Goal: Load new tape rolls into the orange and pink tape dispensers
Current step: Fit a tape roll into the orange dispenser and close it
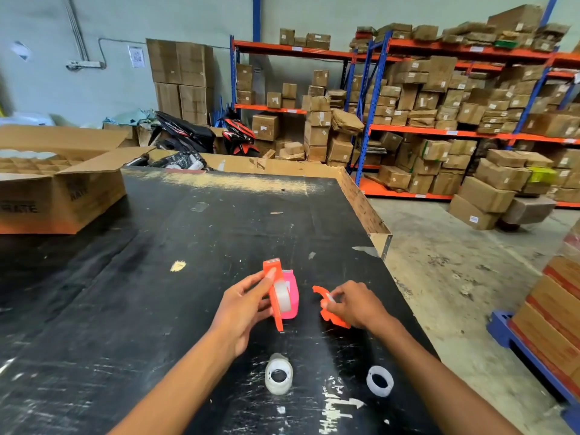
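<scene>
My left hand [243, 312] grips one half of the orange tape dispenser [273, 279], held upright above the black table [157, 277], with a clear tape roll [281, 296] seated in it. The pink tape dispenser [292, 296] stands just behind it; contact with the hand cannot be told. My right hand [354, 304] pinches the other orange dispenser half [329, 312], a loose curved shell, a short way to the right. Nearer to me on the table lie a clear tape roll [278, 375] and an empty white core ring [380, 380].
An open cardboard box with dividers [59, 180] sits at the table's far left. The table's right edge [386, 243] drops to a concrete floor. Shelves of cartons [439, 120] and parked scooters [201, 133] stand behind. Stacked boxes on a blue pallet [558, 324] are at right.
</scene>
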`<state>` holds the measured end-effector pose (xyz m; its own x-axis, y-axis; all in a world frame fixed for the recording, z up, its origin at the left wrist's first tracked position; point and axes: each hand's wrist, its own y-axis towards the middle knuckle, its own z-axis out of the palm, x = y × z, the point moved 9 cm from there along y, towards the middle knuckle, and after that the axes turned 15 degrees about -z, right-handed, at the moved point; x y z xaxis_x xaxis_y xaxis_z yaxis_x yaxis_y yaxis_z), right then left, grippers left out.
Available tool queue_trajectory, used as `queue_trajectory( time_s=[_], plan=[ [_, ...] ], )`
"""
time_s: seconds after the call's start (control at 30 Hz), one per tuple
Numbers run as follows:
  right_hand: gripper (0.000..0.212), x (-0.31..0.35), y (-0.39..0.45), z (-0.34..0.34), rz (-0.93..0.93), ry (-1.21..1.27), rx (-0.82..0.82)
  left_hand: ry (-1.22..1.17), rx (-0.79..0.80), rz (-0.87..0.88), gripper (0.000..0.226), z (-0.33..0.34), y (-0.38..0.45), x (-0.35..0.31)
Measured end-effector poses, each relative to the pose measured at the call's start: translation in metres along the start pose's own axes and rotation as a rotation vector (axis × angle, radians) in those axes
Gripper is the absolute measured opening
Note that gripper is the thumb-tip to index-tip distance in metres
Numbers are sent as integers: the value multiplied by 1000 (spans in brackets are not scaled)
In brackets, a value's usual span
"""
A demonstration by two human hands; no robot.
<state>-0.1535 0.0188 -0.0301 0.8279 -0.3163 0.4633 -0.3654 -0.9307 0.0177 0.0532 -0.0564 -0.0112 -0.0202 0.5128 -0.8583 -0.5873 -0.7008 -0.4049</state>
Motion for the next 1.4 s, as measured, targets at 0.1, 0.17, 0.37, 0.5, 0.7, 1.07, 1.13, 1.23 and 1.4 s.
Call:
queue_trajectory(
  time_s=[0.1,0.17,0.37,0.5,0.7,1.07,1.13,1.23,1.4],
  plan=[
    [29,4,5,6,-2,-67,-7,-10,-5,-3,31,-3,0,2],
    [24,11,4,6,-30,22,-30,-15,-4,1,30,-4,0,2],
    [23,66,-24,-15,-143,964,-112,-1,20,17,24,2,-1,1],
    [24,91,-43,-20,-205,1025,-91,14,57,21,22,14,-6,1],
    [26,98,-57,-23,-232,1057,-196,38,64,65,21,20,-17,-3],
    [19,112,-69,-37,-416,937,-323,66,101,221,20,28,-34,-21],
    [19,116,-68,-44,-462,838,-337,79,109,237,25,28,-35,-26],
    [20,122,-67,-51,-503,757,-386,85,109,237,31,28,-34,-31],
    [30,127,-63,-50,-480,798,-372,99,95,270,34,24,-33,-40]
  ],
)
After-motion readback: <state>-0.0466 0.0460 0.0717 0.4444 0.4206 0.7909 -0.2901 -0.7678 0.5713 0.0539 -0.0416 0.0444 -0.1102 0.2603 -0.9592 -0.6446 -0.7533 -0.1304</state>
